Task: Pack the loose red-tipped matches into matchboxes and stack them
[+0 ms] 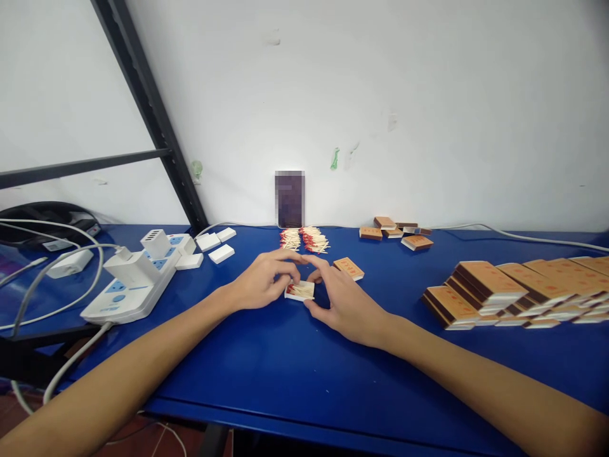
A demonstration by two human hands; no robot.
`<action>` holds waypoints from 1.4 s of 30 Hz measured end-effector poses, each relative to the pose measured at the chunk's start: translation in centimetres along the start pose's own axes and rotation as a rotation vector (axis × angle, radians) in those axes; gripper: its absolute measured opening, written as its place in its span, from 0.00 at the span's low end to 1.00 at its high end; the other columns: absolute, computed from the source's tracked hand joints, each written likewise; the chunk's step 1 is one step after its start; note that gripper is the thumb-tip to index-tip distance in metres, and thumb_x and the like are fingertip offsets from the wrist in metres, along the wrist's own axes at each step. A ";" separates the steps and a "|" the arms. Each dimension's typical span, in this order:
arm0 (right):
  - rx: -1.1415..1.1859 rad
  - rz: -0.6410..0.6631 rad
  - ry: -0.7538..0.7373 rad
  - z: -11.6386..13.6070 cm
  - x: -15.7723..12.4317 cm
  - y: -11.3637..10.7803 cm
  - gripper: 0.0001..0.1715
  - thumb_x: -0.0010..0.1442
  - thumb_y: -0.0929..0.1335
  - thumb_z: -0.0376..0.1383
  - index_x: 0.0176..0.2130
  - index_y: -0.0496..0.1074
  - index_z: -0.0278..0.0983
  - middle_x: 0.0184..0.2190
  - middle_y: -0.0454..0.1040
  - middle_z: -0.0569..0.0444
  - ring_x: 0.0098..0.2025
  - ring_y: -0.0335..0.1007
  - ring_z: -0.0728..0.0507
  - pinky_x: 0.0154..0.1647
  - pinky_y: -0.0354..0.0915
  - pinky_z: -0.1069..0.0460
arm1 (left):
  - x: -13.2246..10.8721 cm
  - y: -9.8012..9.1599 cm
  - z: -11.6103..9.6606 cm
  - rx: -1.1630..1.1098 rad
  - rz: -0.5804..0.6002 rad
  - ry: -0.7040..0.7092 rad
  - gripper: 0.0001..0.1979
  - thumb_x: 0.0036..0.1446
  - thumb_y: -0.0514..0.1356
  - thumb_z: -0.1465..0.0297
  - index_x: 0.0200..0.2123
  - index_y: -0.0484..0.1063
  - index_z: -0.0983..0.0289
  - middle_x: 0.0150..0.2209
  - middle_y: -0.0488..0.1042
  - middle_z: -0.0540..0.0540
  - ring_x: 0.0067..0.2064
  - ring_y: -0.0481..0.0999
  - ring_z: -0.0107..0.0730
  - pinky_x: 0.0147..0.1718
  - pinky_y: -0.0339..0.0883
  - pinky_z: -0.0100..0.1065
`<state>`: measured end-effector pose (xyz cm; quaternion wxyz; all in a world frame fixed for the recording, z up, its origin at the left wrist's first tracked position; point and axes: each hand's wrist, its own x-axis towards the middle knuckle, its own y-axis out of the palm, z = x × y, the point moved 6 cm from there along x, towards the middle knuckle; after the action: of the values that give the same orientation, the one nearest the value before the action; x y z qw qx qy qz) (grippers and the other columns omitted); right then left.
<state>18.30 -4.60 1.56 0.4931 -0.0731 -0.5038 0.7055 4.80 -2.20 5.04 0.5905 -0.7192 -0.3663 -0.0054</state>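
One small open white cardboard tray (295,298), partly filled with thin pale wooden matches with red heads (301,290), lies on the blue smooth-topped table (266,381) between the two hands. Step in hand, as judged: settling matches in the tray. Next move likely calls for light fingertip work to lay them parallel, tray kept steady, so that none stands proud of the rim.

Position: tray just beyond the right thumb and below the left fingertips. Left hand (264,279): grip bent over the tray's left end, thumb and fingers by the match heads; cannot tell whether anything is pinched. Right hand (343,301): grip curved around the right end, thumb at the front corner, a finger behind; pressure on the tray cannot be judged. Index fingers of both hands meet, or nearly so, above the far side.

Outward: orange-topped cardboard matchbox (349,268) just beyond the right hand. Farther back, two loose heaps of red-tipped matches (314,240) before a dark upright rectangular object (290,199). Right: large stack of orange-and-brown matchboxes (490,282). Left: small flat white blocks (221,254) near a white power strip (136,299).
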 end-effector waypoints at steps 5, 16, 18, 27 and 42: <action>-0.041 0.012 0.012 0.1 0.0 0.0 0.28 0.59 0.67 0.34 0.57 0.57 0.40 0.42 0.72 0.49 0.45 0.67 0.39 0.47 0.63 0.42 | 0.1 0.0 5.2 0.212 -0.084 -0.237 0.15 0.61 0.51 0.75 0.47 0.72 0.64 0.43 0.71 0.57 0.45 0.70 0.37 0.48 0.64 0.41; -0.038 0.015 0.005 0.2 0.0 -0.1 0.22 0.59 0.67 0.35 0.53 0.62 0.39 0.46 0.72 0.48 0.47 0.67 0.38 0.48 0.63 0.42 | 0.6 0.8 6.0 0.412 0.071 -0.243 0.17 0.66 0.51 0.61 0.49 0.75 0.58 0.43 0.67 0.58 0.43 0.63 0.41 0.44 0.59 0.43; -0.041 0.011 0.005 0.1 0.0 -0.1 0.22 0.59 0.67 0.34 0.53 0.62 0.40 0.47 0.72 0.48 0.47 0.67 0.38 0.48 0.63 0.42 | 0.6 0.8 5.9 0.410 0.065 -0.232 0.16 0.65 0.52 0.62 0.46 0.76 0.59 0.42 0.68 0.57 0.43 0.63 0.41 0.44 0.58 0.43; -0.040 0.015 0.023 -0.1 -0.1 0.1 0.27 0.58 0.67 0.34 0.57 0.58 0.40 0.43 0.72 0.49 0.45 0.67 0.39 0.47 0.63 0.42 | 0.7 0.7 5.5 0.302 0.083 -0.247 0.12 0.66 0.49 0.66 0.39 0.70 0.62 0.41 0.65 0.57 0.43 0.62 0.40 0.42 0.58 0.42; 0.002 -0.012 0.026 -0.4 -0.1 0.2 0.38 0.58 0.67 0.35 0.64 0.49 0.41 0.43 0.72 0.50 0.45 0.67 0.39 0.48 0.64 0.41 | 0.3 0.3 4.4 0.265 0.023 -0.280 0.13 0.65 0.52 0.60 0.41 0.73 0.60 0.41 0.67 0.55 0.43 0.63 0.39 0.44 0.58 0.42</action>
<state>18.46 -4.42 1.21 0.5039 -0.0785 -0.4971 0.7020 3.28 1.74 3.59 0.6233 -0.6330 -0.4341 0.1497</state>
